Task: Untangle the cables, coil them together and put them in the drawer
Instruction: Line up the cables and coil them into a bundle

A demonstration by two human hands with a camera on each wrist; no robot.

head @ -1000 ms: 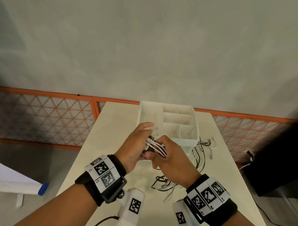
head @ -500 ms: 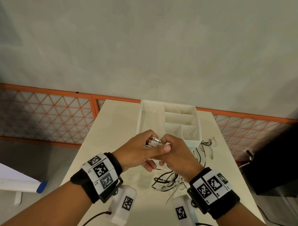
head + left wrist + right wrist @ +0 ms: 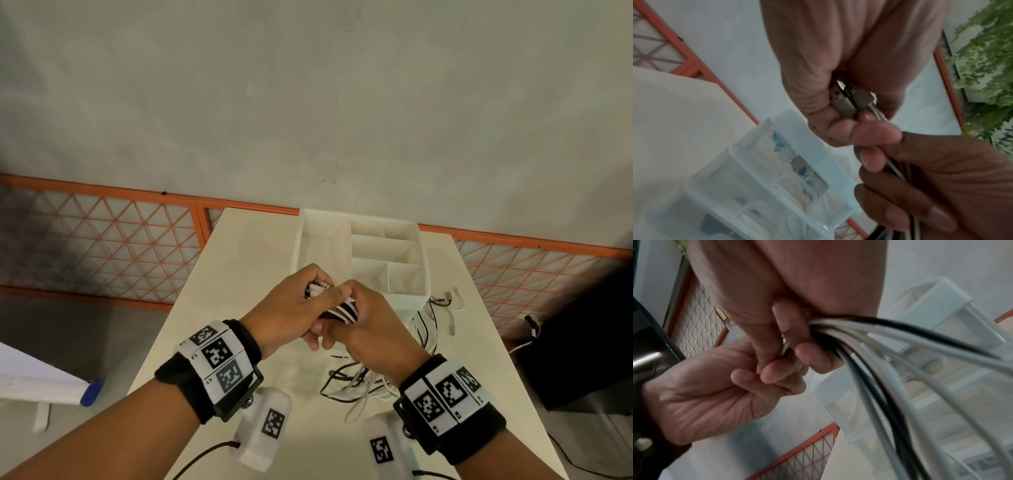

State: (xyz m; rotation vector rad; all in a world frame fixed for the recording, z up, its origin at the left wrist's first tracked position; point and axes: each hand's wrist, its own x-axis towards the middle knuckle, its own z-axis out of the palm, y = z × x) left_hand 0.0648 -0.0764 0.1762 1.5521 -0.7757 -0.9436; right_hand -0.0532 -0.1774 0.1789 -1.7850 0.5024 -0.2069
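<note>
Just before the drawer (image 3: 359, 253), the left hand (image 3: 291, 315) and right hand (image 3: 373, 329) each grip the cables (image 3: 346, 310) tightly above the desk (image 3: 239, 274).

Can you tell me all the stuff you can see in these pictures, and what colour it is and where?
cables: several, white and black, gathered in both hands, the rest trailing onto the table
plugs: at least two, silver metal, pinched together in the left hand
drawer organiser: one, white with dividers, at the table's far end
table: one, cream, under everything
fence: orange mesh, behind the table
plant: green leaves, far edge of the left wrist view
wristbands: two, black with white marker tags, one per wrist
left hand: holds the plug ends
right hand: grips the cable bundle
</note>
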